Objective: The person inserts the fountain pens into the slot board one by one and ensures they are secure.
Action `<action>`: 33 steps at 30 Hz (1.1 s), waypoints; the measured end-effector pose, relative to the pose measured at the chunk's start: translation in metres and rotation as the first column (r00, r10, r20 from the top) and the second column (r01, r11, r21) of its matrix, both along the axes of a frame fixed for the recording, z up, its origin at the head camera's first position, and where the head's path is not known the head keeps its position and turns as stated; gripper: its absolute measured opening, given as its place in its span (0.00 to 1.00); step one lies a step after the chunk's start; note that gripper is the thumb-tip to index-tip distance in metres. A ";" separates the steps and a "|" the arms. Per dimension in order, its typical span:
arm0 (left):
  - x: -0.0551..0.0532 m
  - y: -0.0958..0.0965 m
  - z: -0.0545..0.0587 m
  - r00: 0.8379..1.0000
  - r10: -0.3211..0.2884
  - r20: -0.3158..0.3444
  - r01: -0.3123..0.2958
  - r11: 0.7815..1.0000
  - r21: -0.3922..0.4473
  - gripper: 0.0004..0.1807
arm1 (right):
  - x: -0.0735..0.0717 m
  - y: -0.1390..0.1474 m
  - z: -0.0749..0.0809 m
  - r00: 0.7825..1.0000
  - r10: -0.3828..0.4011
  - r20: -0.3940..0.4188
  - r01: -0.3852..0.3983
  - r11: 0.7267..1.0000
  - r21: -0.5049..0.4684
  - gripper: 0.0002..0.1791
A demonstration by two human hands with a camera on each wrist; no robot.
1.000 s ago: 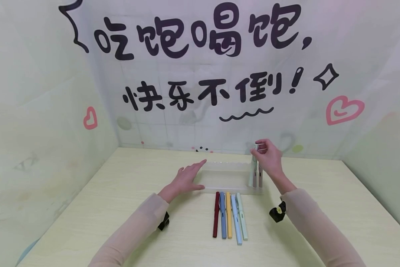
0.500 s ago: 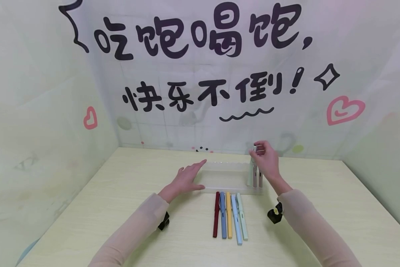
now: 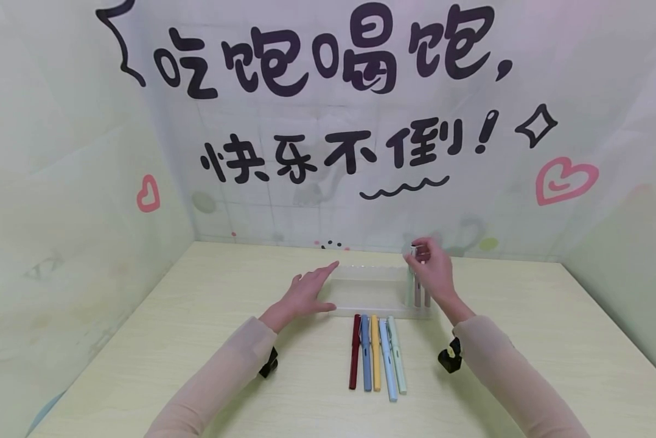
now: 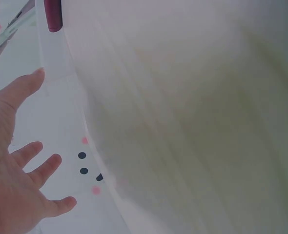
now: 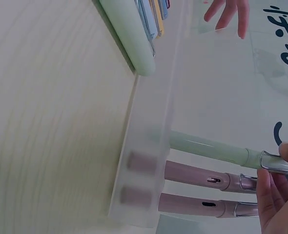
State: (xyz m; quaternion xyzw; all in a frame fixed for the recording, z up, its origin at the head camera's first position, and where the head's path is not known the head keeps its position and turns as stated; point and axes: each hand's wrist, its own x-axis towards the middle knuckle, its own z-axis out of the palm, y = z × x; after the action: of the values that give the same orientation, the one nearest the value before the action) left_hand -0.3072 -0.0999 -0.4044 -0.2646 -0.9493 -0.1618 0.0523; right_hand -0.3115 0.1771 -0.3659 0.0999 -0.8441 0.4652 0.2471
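A translucent pen stand (image 3: 369, 312) sits near the back of the table. My right hand (image 3: 439, 271) pinches a pale green pen (image 5: 210, 147) by its cap and clip; the pen stands upright with its lower end behind the stand's frosted front wall. To its right, two mauve pens (image 5: 195, 176) stand in the same stand, their caps partly covered by my fingers in the head view. My left hand (image 3: 303, 292) is at the stand's left end, fingers and thumb spread around that end; in the left wrist view the fingers (image 4: 45, 170) are apart and hold nothing.
In front of the stand lies a row of pens: dark red (image 3: 354, 353), blue (image 3: 366, 359), yellow (image 3: 375, 359), light blue (image 3: 387, 365) and pale green (image 3: 398, 362). A printed backdrop (image 3: 328, 213) rises close behind the stand, with side panels left and right.
My right hand has moved down and slightly left with the pale green pen, which sits lower and more upright at the stand. The left hand and the row of pens have stayed put.
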 end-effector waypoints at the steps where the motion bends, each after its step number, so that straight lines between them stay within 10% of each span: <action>1: 0.000 0.000 0.000 1.000 0.000 0.001 0.000 1.000 0.000 0.51 | 0.001 0.000 0.000 1.000 -0.002 0.006 0.002 1.000 0.005 0.15; 33: 0.001 -0.001 -0.001 1.000 0.002 -0.003 -0.002 1.000 -0.007 0.51 | 0.004 -0.002 -0.001 0.994 -0.088 -0.059 0.101 0.959 0.266 0.14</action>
State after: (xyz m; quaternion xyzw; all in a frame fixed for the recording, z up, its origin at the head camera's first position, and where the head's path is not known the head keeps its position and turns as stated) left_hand -0.3065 -0.1005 -0.4049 -0.2642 -0.9500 -0.1581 0.0529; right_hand -0.3076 0.1751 -0.3666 0.1028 -0.8972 0.3317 0.2728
